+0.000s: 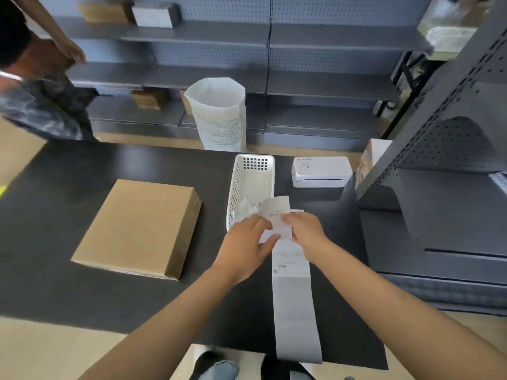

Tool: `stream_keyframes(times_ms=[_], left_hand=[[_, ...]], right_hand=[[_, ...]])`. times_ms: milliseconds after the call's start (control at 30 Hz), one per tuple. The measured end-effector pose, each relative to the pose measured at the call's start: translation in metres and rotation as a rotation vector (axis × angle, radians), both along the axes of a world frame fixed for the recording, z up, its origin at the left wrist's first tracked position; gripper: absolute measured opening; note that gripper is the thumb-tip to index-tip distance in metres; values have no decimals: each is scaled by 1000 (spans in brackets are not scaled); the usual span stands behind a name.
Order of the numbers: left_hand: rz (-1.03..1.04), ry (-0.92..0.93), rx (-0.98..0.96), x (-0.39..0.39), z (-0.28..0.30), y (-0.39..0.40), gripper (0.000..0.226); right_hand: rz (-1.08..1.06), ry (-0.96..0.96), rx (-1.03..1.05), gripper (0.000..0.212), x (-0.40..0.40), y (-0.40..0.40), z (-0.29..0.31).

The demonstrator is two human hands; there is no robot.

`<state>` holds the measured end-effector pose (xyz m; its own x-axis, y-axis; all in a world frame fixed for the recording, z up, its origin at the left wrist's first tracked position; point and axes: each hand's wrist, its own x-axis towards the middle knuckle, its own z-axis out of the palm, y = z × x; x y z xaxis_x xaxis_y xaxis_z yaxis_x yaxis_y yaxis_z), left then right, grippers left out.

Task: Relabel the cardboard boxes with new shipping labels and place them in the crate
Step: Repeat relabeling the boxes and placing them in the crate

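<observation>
A dark, matte black table (82,292) fills the middle of the view, seen from above by the person working at it. Both bare arms reach forward over it. The left hand (244,248) and the right hand (304,231) meet above the table's right half, each pinching a small white shipping label (279,215) between fingers and thumb. Below the hands a long strip of label paper (293,303) runs along the table toward the person and hangs over the near edge. Just behind the hands stands a white perforated plastic basket (252,182) with crumpled paper inside. To its right sits a white label printer (321,171). On the table's left half a flat brown cardboard box (137,229) lies closed, well apart from the hands. Beyond the table a white woven sack (216,113) stands open on a pale floor, before grey metal shelving (219,50) with pegboard backs holding a few small boxes. Another grey shelf unit (452,160) rises at the right. A second person (41,86) stands at the far left.
</observation>
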<state>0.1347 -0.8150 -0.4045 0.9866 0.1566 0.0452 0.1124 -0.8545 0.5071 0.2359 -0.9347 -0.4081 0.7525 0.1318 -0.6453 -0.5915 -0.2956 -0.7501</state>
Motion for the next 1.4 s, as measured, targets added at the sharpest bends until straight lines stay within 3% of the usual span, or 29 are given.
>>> stream_keyframes(times_ms=[67,233,433,600,900,1167,1400], left_hand=[[147,-37,-33,-9,1,26,31],[455,-45,-261,-40,-1,112,34],[491,-19,-480,-92,-6,228,11],[522,-17,-562,-114,-8,287,11],[496,87,-475,-92,-24,322,16],[480,188,-241,-66,-47,351,15],[405,237,-229,-55,-65,363,23]], right_hand=[[-2,-1,47,19,-10,18,0],[31,45,119,12,-51,93,-1],[32,128,226,22,-112,203,1],[131,-67,48,15,-137,258,-4],[417,-467,-403,16,-116,282,-23],[532,-485,-553,25,-98,305,-41],[532,-393,-621,26,-89,319,-49]])
